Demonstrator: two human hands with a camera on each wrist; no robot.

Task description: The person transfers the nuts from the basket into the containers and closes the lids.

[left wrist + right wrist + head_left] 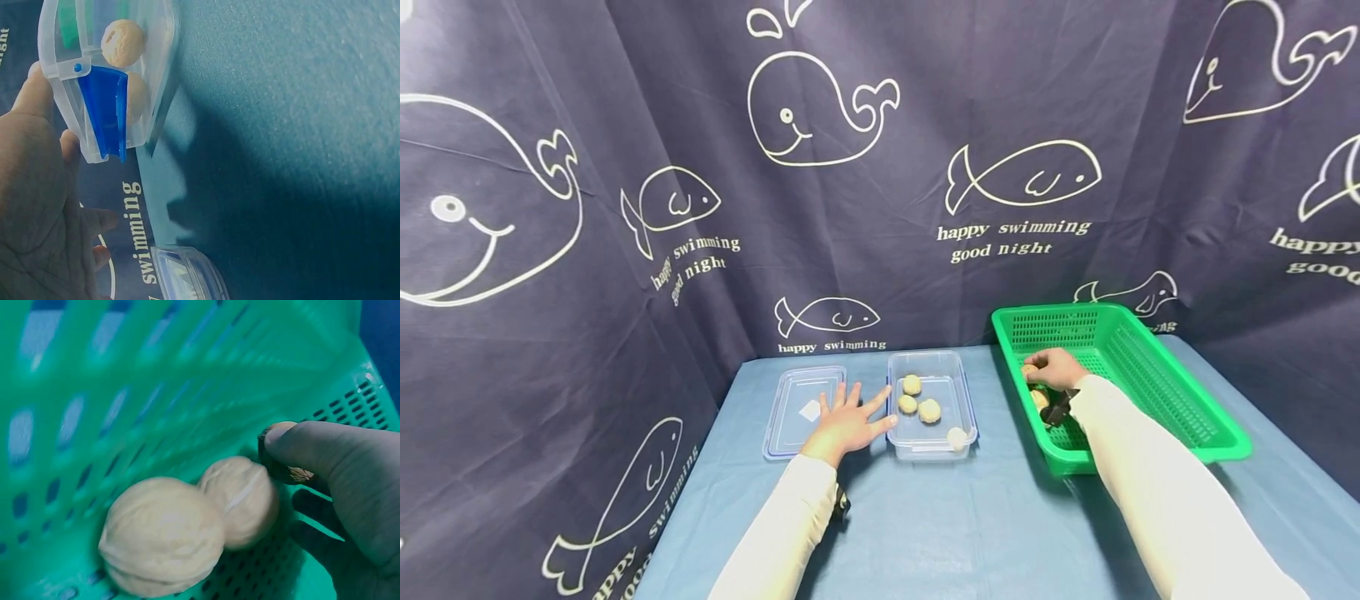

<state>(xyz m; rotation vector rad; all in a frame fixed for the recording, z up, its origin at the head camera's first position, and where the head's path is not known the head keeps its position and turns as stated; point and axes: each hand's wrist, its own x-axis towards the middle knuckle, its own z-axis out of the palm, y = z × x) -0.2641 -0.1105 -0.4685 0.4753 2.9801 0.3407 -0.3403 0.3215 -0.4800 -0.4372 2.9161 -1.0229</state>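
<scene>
In the head view my left hand [848, 423] has its fingers spread beside a clear plastic container [947, 396]. Its thumb and a finger touch the container's left rim, near a blue latch [107, 109] seen in the left wrist view. Several walnuts [929, 411] lie inside the container. My right hand [1057, 369] reaches into a green basket [1183, 392] at its left side. Between thumb and fingers it pinches a walnut [279, 459], partly covered by the thumb. Beside that hand, two more walnuts [164, 534] rest against each other on the basket floor.
A clear lid [786, 417] with a blue edge lies flat left of the container, partly behind my left hand. Blue cloth [955, 533] covers the table. Dark curtains [880, 225] with whale and fish drawings stand behind and at both sides.
</scene>
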